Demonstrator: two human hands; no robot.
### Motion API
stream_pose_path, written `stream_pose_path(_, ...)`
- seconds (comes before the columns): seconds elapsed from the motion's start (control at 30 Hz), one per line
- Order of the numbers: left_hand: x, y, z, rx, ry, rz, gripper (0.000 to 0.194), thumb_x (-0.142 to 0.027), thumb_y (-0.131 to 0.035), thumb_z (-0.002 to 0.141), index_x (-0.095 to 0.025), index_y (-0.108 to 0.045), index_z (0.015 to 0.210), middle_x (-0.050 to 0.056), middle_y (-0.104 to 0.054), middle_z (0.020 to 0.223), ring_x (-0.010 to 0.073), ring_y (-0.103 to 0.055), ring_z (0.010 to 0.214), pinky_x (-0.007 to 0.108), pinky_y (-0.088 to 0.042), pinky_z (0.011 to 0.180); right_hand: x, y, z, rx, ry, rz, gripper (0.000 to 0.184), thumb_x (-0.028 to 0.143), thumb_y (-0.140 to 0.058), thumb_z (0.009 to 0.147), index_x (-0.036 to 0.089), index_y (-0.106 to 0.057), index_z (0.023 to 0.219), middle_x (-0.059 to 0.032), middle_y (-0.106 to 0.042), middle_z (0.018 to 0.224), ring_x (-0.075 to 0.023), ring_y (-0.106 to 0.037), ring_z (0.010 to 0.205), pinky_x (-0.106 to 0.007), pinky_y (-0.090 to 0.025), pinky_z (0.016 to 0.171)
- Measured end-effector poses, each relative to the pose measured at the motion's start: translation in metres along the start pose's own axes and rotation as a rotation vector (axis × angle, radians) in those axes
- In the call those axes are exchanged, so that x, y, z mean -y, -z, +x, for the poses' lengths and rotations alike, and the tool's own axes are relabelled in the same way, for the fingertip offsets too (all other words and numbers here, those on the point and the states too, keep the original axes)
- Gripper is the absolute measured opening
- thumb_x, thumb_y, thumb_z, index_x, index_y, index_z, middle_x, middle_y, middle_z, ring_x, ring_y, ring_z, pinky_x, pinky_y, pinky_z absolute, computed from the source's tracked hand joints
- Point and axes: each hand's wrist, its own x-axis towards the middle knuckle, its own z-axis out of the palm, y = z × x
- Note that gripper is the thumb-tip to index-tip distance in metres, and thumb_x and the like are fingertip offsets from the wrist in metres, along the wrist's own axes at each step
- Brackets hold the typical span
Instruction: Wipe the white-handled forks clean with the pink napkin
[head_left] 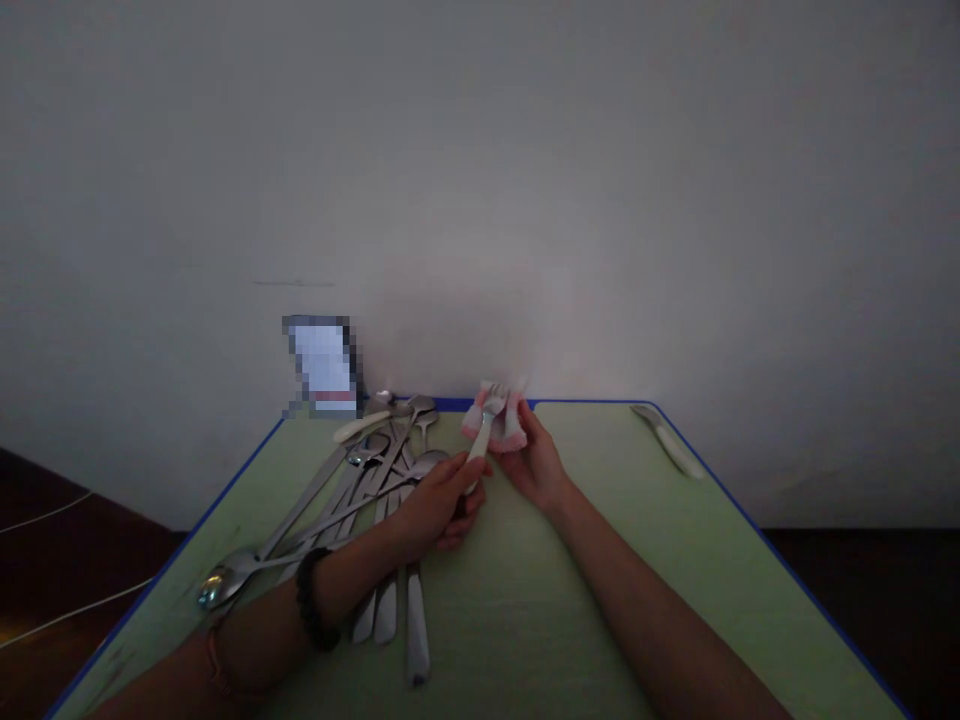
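My left hand (442, 500) is closed round the pale handle of a fork (482, 437), whose metal tines point up and away from me. Behind the fork head, my right hand (536, 460) grips a pink and white cloth (512, 428), which appears to touch the tines. Both hands are above the middle of the table. Under and beside my left forearm lies a loose pile of metal spoons and other cutlery (382, 508), partly hidden by the arm. One large spoon (225, 582) sticks out at the pile's left.
A knife with a pale handle (675, 448) lies near the right edge of the green table (525, 620), which has a blue rim. At the back left a blurred device with a lit screen (324, 365) leans against the wall (600, 200). White cables run at the far left.
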Motion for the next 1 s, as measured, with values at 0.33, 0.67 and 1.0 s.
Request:
stream_pose_path(0.33, -0.007, -0.002, 0.006, -0.050, 0.029, 0.025, 0.037, -0.054, -0.051, 0.077, -0.023, -0.042, 0.096, -0.014, -0.036, 0.046, 0.0035, -0.023, 0.025, 0.013, -0.019, 0.022, 0.002, 0.002, 0.005, -0.036, -0.012, -0.085, 0.026, 0.042, -0.060, 0.077, 0.020, -0.067, 0.089, -0.0018, -0.070, 0.084, -0.0185, -0.063, 0.077, -0.029, -0.048, 0.064)
stream_pose_path(0.67, -0.008, 0.001, 0.011, -0.026, 0.106, 0.040, 0.045, -0.058, -0.051, 0.077, -0.022, -0.042, 0.103, -0.015, -0.035, 0.045, 0.0042, -0.025, 0.025, 0.014, -0.020, 0.023, -0.004, 0.006, 0.008, -0.045, 0.005, -0.290, 0.036, 0.053, -0.062, 0.075, 0.017, -0.065, 0.069, 0.0035, -0.054, 0.055, -0.0092, -0.042, 0.046, -0.023, -0.033, 0.046)
stream_pose_path(1.0, -0.007, 0.000, 0.008, 0.041, 0.079, 0.134, 0.036, -0.056, -0.049, 0.079, -0.021, -0.041, 0.086, -0.013, -0.038, 0.047, 0.0037, -0.028, 0.026, 0.014, -0.024, 0.024, 0.001, 0.004, 0.001, -0.086, 0.085, -0.555, 0.025, 0.042, -0.068, 0.072, 0.017, -0.067, 0.070, 0.0043, -0.055, 0.058, -0.0091, -0.041, 0.053, -0.022, -0.034, 0.052)
